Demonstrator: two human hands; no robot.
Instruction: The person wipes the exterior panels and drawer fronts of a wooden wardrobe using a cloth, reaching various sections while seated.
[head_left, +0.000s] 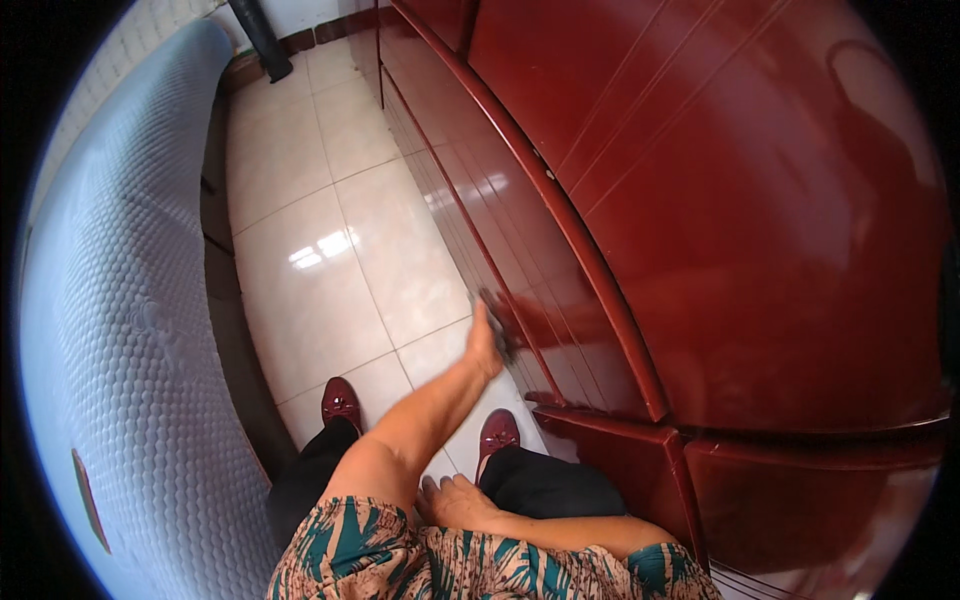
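Note:
My left hand (484, 342) reaches forward and presses a dark grey cloth (505, 345) against the lower front of a glossy dark-red cabinet (520, 250). The cloth is mostly hidden between the palm and the panel, and the hand is a little blurred. My right hand (458, 503) lies across my body near my right knee, fingers stretched out and a little apart, with nothing visible in it. Its arm bends in from the right side.
Along the left runs a bed with a pale blue quilted cover (130, 300). Between bed and cabinet lies a strip of cream floor tiles (290, 210), where my dark-red shoes (340, 402) stand. A black post (262, 40) stands at the far end.

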